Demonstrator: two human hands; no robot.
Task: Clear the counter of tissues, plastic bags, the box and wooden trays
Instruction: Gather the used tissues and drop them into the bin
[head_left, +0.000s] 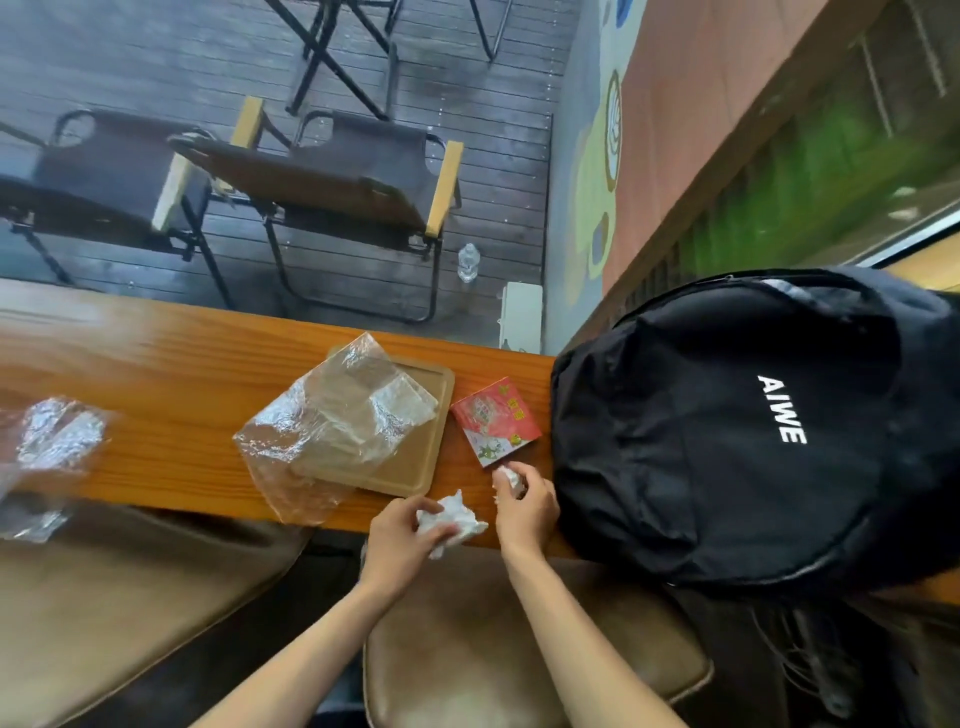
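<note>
A: Hands?
B: Left hand (402, 540) clutches a crumpled tissue (453, 521) at worktop (156, 374) near edge; right hand (524, 501) pinches a smaller tissue bit (510, 477).
A: Beyond?
B: Red box (496, 421) just past right hand, beside black backpack (727, 431). Plastic bag (337, 415) lies over wooden tray (415, 457). 2nd bag (52, 441) far left.
</note>
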